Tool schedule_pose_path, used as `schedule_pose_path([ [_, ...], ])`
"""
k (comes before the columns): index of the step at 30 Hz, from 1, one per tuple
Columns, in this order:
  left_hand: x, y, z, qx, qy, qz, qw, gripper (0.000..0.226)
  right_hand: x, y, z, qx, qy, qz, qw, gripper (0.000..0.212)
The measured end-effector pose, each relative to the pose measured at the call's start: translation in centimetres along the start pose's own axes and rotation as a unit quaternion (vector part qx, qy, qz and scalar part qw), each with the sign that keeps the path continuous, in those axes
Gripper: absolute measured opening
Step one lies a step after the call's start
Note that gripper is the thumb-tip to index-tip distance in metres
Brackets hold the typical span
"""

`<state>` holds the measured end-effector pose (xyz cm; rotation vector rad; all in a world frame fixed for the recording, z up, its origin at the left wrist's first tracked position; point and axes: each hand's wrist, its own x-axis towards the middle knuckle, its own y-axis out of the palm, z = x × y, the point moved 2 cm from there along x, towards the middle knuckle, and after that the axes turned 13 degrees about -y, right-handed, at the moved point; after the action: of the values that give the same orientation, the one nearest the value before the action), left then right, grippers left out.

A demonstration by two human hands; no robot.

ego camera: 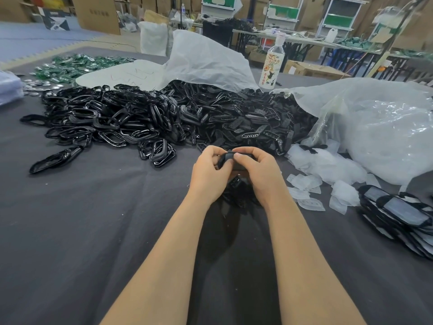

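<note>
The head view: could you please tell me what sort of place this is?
Probably a factory assembly or packing workshop: a heap of identical black plastic parts, cardboard boxes behind, and left hand and right hand gripping one black part.

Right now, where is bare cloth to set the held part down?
Grey cloth left of the left hand, below the black frame pile; narrower, between right forearm and packed stack. Crowded beyond the held part; clear blisters at right.

On the tabletop [70, 231], a pile of frames [105, 123] lies left, clear sleeves [311, 181] right, a bottle [271, 64] behind.
</note>
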<state>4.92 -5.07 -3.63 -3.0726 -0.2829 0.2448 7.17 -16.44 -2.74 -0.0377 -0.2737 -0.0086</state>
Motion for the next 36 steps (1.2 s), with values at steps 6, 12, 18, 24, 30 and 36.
schedule_pose_path([
  [6,-0.08,-0.18,-0.07,-0.021,-0.019,0.008,1.0,0.011,0.0,0.05,0.2,-0.034,-0.008,-0.016,0.999,0.015],
  [12,0.04,-0.26,0.0,-0.028,-0.042,0.004,0.999,0.009,-0.16,0.18,0.15,-0.054,-0.014,0.006,0.998,0.014],
  [18,0.25,-0.32,0.12,-0.047,-0.06,-0.003,0.997,0.013,-0.16,0.19,0.08,-0.061,-0.021,0.006,0.998,0.016],
  [24,0.58,-0.39,0.4,-0.084,-0.067,-0.022,0.994,0.018,-0.14,0.03,0.07,-0.039,-0.016,0.007,0.999,0.017],
  [30,0.55,-0.69,0.34,-0.112,-0.062,-0.029,0.991,0.02,-0.13,-0.15,0.09,-0.013,0.004,-0.012,1.0,0.019],
  [36,0.55,-0.7,0.48,-0.092,-0.049,0.001,0.995,0.017,-0.05,-0.44,-0.08,-0.021,-0.011,-0.027,0.999,0.019],
])
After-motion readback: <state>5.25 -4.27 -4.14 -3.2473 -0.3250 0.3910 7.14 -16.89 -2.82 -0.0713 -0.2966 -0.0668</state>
